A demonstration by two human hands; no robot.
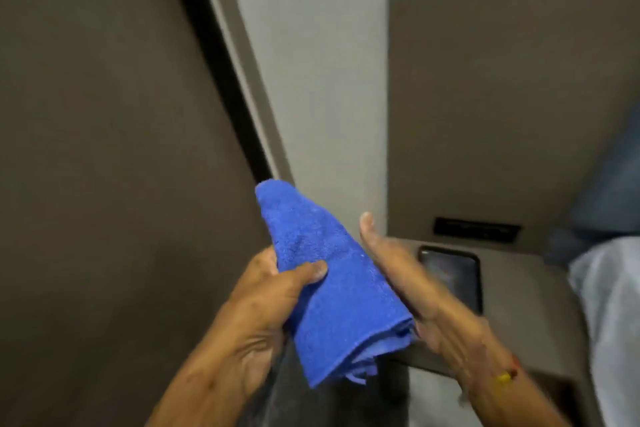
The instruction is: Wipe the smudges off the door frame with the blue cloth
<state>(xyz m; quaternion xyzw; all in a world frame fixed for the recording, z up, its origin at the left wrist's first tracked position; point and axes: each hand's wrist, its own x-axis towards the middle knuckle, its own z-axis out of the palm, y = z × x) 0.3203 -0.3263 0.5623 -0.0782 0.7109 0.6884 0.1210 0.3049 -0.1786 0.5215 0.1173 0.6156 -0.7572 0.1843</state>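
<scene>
A folded blue cloth is held up in front of me, its top end near the lower part of the grey-brown door frame. My left hand grips the cloth's left side, thumb across the front. My right hand lies flat and stretched against the cloth's right edge, fingers straight. The dark brown door fills the left, with a black gap between it and the frame. The picture is blurred and no smudges can be made out.
A pale wall stands right of the frame. A brown headboard panel rises above a bedside shelf carrying a dark phone. A black switch plate sits on the panel. Bedding lies at far right.
</scene>
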